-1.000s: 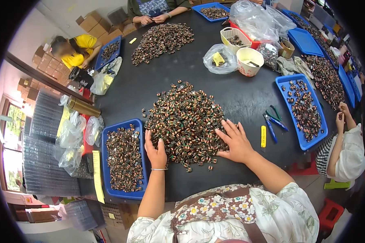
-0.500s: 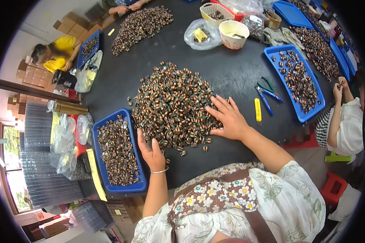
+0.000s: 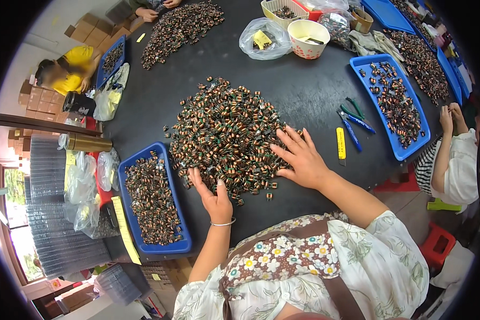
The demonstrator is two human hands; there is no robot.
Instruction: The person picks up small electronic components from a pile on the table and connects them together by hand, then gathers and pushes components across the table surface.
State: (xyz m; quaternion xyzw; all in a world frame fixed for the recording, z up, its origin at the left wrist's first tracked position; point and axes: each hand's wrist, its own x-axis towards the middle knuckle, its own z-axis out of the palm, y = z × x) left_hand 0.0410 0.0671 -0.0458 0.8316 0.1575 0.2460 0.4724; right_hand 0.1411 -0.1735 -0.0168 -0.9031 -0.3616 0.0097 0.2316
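A heaped pile of small copper-wound coils (image 3: 226, 133) lies on the black table in front of me. My left hand (image 3: 212, 200) rests against the pile's near left edge, fingers stretched out and thumb apart. On the pile's right side, my right hand (image 3: 302, 160) lies with fingers spread, touching the coils. Neither hand grips anything. Left of the pile stands a blue tray (image 3: 168, 248) filled with similar coils. Two or so loose coils lie just off the near edge of the heap.
To the right lie a yellow utility knife (image 3: 341, 141), blue-handled pliers (image 3: 353, 137), a green-handled tool (image 3: 354, 110) and another blue tray (image 3: 397, 153) of coils. A plastic bag (image 3: 248, 40) and patterned tub (image 3: 306, 50) stand farther back. Co-workers sit around the table near other coil heaps.
My left hand has moved right and a little up, from beside the tray to against the pile's near edge. My right hand stays almost in place.
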